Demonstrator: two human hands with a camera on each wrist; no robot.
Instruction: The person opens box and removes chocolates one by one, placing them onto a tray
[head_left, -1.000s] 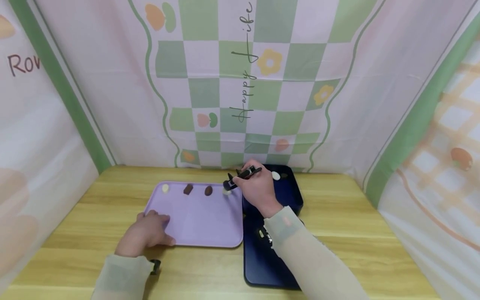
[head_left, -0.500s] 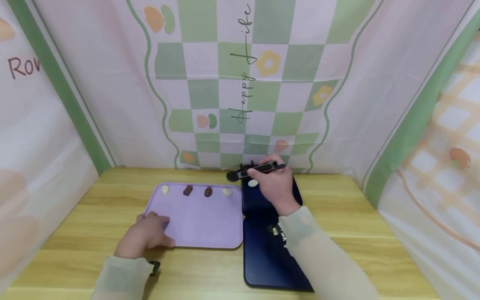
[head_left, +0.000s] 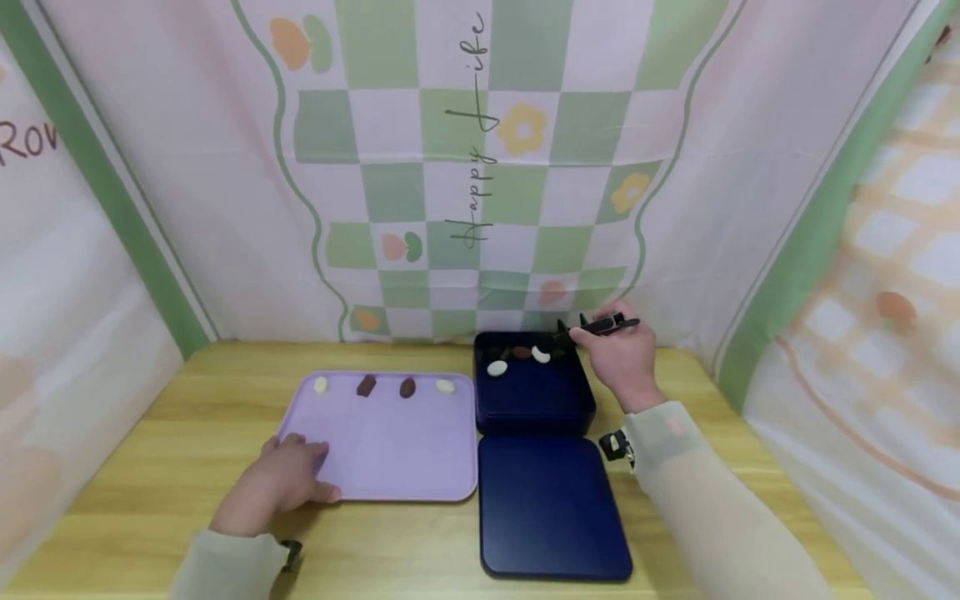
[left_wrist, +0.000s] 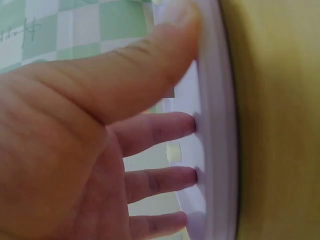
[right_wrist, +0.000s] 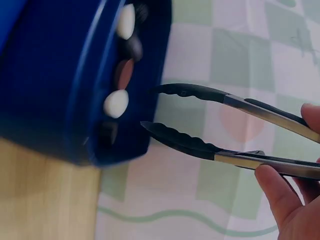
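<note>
My right hand (head_left: 626,358) holds black-tipped metal tongs (right_wrist: 270,116) over the back right of a deep dark blue box (head_left: 534,417). The tongs' tips stand apart with nothing between them. Inside the box lie a white oval piece (head_left: 497,368), a white curved piece (head_left: 541,354), a reddish-brown piece (right_wrist: 124,74) and some dark pieces. My left hand (head_left: 288,477) rests on the front left corner of a purple tray (head_left: 390,450), fingertips on its inside, thumb at the rim. Along its back sit a cream piece (head_left: 321,385), a brown block (head_left: 366,386), a brown oval (head_left: 407,387) and a whitish piece (head_left: 446,387).
A flat dark blue lid (head_left: 555,508) lies in front of the box, right beside the tray. All stand on a wooden table (head_left: 390,550). A patterned cloth (head_left: 480,208) hangs behind the table's back edge and along both sides.
My right hand has moved right with the tongs, from above the tray's back right corner to the far side of the box, uncovering the box's contents. My left hand has stayed on the tray.
</note>
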